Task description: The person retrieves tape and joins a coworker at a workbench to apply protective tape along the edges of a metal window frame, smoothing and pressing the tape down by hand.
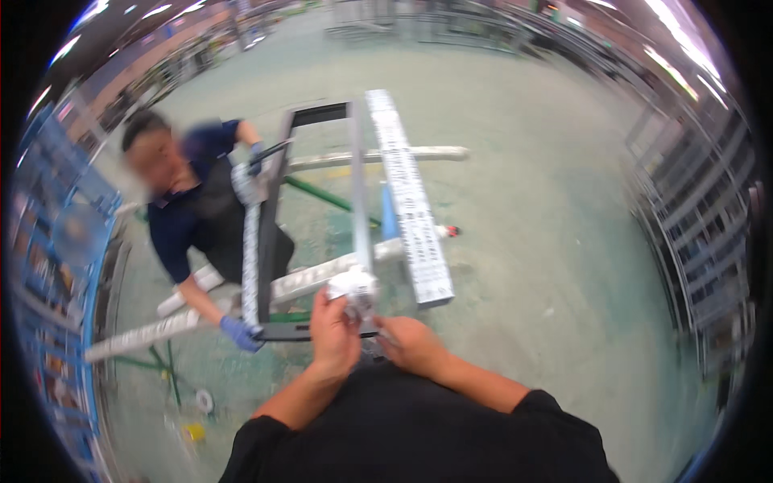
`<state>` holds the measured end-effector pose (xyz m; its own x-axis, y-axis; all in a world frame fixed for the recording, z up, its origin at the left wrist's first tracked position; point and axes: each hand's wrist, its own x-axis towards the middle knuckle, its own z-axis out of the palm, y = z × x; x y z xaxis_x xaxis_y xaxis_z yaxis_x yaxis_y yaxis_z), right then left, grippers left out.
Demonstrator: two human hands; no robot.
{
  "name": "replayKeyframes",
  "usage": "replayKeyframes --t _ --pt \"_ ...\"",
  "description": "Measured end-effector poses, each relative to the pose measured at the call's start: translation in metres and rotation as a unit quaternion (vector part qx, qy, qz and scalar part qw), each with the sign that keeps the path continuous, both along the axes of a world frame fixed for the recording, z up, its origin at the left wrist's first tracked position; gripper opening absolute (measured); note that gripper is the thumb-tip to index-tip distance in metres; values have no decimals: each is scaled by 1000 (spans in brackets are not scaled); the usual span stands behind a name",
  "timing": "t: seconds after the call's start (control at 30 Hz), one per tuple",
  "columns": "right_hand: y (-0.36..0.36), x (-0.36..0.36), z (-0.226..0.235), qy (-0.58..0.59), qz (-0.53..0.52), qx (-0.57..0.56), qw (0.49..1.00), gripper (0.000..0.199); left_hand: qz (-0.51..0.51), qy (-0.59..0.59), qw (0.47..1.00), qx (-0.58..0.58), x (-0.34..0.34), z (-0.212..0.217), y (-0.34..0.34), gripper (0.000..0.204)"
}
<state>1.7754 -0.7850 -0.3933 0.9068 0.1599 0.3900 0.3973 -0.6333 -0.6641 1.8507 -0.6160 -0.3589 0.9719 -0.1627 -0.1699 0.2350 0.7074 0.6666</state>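
Observation:
My left hand [334, 336] is closed around a crumpled white bundle [352, 283], perhaps film or tape; its exact kind is too blurred to tell. Beside it, at the near right corner of a dark rectangular metal frame [272, 233], my right hand [412, 342] has its fingers pinched together. What it pinches is too small to make out. The frame's right bar looks silvery. Along the frame's left side stands a co-worker in a dark apron, one blue-gloved hand [241, 333] at its near left corner and the other [256, 159] farther up.
White-wrapped supports [314, 279] with green legs [322, 196] carry the frame. A long wrapped beam [409, 193] lies to its right. A yellow roll [193, 432] and a white ring [204, 401] are on the floor. Blue shelving [80, 322] stands left, grey racks [700, 217] right.

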Motion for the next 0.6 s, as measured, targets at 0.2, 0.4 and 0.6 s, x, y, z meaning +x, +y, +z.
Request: replayKeyframes --t 0.2,0.4,0.6 --pt "-13 5 -18 272 57 472 837 61 -60 -96 991 65 -18 -2 1 42" --pt "-17 17 9 279 75 689 664 65 -132 -157 970 133 -24 -10 28 44" --pt "-17 16 0 226 99 624 741 64 -179 -134 962 156 -20 -27 45 39"
